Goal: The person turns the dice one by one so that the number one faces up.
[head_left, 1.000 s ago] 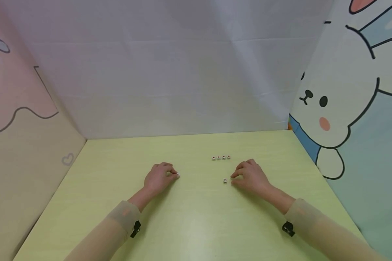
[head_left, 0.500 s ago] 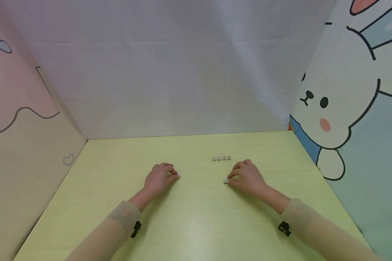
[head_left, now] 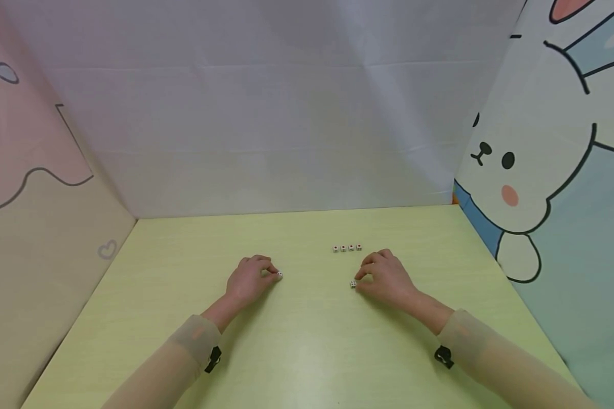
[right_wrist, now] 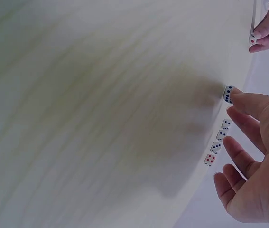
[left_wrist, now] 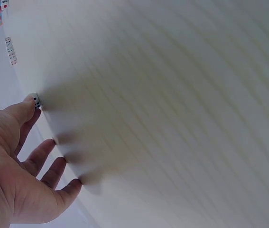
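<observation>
My left hand [head_left: 251,279] pinches a small white die [head_left: 279,275] between thumb and forefinger at the tabletop. In the left wrist view, that die [left_wrist: 36,100] shows black pips beside the thumb tip, and the other fingertips come down to the table. My right hand [head_left: 386,278] is at a second white die [head_left: 353,284]. The right wrist view has its thumb tip overlapping this die [right_wrist: 227,94], while the forefinger is bent below it with a gap. Behind, a short row of white dice [head_left: 343,248] lies on the table.
The pale yellow-green table [head_left: 307,352] is enclosed by a whitish back sheet [head_left: 286,125] and printed side walls, a rabbit drawing [head_left: 527,170] on the right one. Black straps [head_left: 444,357] sit at both sleeve cuffs.
My right hand has moved left, from beside the second die to right at it, and barely shifts in the last half second. My left hand stays with its die.
</observation>
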A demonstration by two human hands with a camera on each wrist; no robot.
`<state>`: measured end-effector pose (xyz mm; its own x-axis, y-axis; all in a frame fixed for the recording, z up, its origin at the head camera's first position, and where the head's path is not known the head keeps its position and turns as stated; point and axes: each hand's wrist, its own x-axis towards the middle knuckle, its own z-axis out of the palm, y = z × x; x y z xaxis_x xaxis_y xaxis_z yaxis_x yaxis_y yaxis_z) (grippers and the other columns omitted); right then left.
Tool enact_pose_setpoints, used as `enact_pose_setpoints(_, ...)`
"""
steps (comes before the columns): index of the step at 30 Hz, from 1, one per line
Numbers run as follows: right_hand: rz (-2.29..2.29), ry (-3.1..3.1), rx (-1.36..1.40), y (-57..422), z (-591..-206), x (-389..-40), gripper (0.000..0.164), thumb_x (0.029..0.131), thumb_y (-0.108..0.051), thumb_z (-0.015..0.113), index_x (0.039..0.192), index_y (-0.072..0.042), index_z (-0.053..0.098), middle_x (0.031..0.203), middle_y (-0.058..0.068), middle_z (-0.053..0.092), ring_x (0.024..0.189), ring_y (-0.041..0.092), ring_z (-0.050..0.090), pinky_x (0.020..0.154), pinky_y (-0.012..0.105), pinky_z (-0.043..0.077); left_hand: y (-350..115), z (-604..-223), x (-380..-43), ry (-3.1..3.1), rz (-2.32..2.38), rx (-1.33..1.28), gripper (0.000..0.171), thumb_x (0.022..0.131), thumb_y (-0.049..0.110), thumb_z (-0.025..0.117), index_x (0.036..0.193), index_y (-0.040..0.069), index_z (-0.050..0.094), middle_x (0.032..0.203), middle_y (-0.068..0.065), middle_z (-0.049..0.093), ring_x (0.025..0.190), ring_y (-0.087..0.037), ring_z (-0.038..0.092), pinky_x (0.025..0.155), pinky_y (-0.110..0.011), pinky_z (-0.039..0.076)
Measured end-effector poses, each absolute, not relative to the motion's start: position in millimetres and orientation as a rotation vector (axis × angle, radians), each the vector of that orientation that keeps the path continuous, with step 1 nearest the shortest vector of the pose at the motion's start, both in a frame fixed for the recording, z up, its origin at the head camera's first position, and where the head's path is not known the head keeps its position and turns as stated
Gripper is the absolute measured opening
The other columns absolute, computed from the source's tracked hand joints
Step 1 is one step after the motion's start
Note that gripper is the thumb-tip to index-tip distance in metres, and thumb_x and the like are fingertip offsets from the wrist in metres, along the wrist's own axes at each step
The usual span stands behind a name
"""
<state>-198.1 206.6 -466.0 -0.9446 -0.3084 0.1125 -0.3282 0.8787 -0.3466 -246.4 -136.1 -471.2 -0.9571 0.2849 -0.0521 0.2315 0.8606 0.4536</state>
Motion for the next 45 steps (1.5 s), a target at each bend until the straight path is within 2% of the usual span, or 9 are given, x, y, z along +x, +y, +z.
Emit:
enact_pose_setpoints(14, 0.518, -2.997, 0.519, 200.7, -465.3, -201.9, 0.009, 0.081, -0.028, 0.086, 0.085, -0.023, 0.081, 0.117, 0.005, 0.067, 0.119, 0.032, 0.049, 0.1, 0.053, 0.042, -137.0, -471.9, -247.4, 2.913, 0.685, 0.404, 0.015, 0.095, 0.036, 0.074, 0.098, 0.022, 0.078, 0.141, -0.01, 0.06, 0.129, -0.04, 0.051, 0.094, -0.054, 0.051)
enact_pose_setpoints(27, 0.529, -2.986, 0.534, 198.7, -465.9, -202.8, 0.007, 0.081, -0.025, 0.087, 0.08, -0.023, 0.08, 0.116, 0.005, 0.068, 0.119, 0.032, 0.049, 0.1, 0.053, 0.042, -137.1, -470.4, -247.2, 2.91, 0.692, 0.409, 0.017, 0.096, 0.037, 0.073, 0.099, 0.021, 0.078, 0.142, -0.011, 0.06, 0.131, -0.041, 0.049, 0.097, -0.055, 0.05)
enact_pose_setpoints(40, 0.551, -2.991, 0.501, 200.1, -468.0, -202.7, 0.006, 0.083, -0.028, 0.085, 0.083, -0.024, 0.081, 0.116, 0.004, 0.068, 0.12, 0.034, 0.049, 0.1, 0.054, 0.043, -135.1, -467.2, -244.7, 2.913, 0.683, 0.403, 0.017, 0.096, 0.036, 0.074, 0.1, 0.02, 0.078, 0.142, -0.01, 0.059, 0.132, -0.039, 0.049, 0.097, -0.054, 0.05)
enact_pose_setpoints(45, 0.782, -2.948, 0.417, 203.5, -469.4, -204.0, 0.009, 0.086, -0.028, 0.085, 0.09, -0.02, 0.083, 0.115, 0.006, 0.07, 0.121, 0.036, 0.051, 0.104, 0.055, 0.039, -134.9, -467.7, -245.3, 2.913, 0.682, 0.399, 0.017, 0.096, 0.036, 0.074, 0.1, 0.02, 0.078, 0.142, -0.011, 0.059, 0.132, -0.04, 0.049, 0.097, -0.055, 0.05)
